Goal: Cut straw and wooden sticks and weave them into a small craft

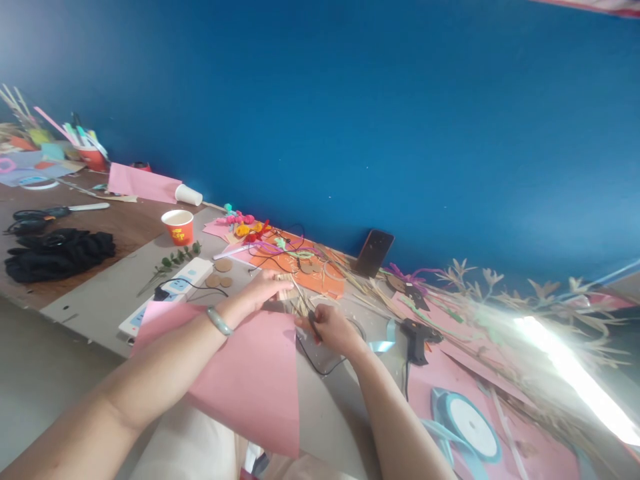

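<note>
My left hand (267, 288), with a pale bangle (219, 321) on the wrist, is closed on a small straw-coloured bundle (285, 285). My right hand (334, 330) grips the dark handles of a pair of scissors (313, 321). The blades point up and left towards the bundle, but whether they touch it I cannot tell. Straw-like scraps lie on the table beneath both hands. A pink sheet of paper (245, 373) spreads under my left forearm and over the table's front edge.
At left are a white power strip (193, 273), a red paper cup (179, 230) and black cloth (60, 253). A phone (374, 252) leans against the blue wall. To the right lie a black glue gun (417, 341), a light-blue ribbon roll (470, 427) and dried stems (470, 280).
</note>
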Tool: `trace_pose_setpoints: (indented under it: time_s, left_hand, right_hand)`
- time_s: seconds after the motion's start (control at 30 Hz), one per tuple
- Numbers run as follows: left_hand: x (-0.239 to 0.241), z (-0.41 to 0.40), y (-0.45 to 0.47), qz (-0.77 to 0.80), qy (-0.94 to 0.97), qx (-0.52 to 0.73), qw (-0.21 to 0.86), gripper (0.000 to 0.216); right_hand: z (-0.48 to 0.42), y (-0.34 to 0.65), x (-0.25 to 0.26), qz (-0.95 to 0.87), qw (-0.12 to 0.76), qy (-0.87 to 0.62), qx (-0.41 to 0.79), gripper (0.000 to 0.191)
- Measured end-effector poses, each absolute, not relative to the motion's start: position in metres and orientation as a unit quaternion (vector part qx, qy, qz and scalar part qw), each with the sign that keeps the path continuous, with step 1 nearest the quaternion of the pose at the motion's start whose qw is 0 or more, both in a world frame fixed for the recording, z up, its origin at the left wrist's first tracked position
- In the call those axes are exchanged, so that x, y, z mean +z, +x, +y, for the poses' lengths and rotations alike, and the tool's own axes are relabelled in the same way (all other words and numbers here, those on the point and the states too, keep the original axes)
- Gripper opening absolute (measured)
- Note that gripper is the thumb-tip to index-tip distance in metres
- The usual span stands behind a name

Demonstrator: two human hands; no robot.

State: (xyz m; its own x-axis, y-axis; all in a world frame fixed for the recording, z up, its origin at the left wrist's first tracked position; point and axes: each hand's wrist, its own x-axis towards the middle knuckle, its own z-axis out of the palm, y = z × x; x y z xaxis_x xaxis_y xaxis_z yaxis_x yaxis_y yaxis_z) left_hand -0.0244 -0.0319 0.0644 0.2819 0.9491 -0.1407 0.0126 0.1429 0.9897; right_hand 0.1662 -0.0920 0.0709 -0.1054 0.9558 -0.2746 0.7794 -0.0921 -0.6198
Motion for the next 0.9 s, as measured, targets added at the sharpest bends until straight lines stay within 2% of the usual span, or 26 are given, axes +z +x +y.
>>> trace_pose_setpoints:
  time_s: [0.9]
  left_hand:
    - [0.047, -0.028, -0.023, 0.433, 0.547, 0.338, 0.632, 0.027]
  right_hand:
    - [-0.095, 0.159, 0.076, -0.659, 0.116, -0.667, 0.327, 0.037]
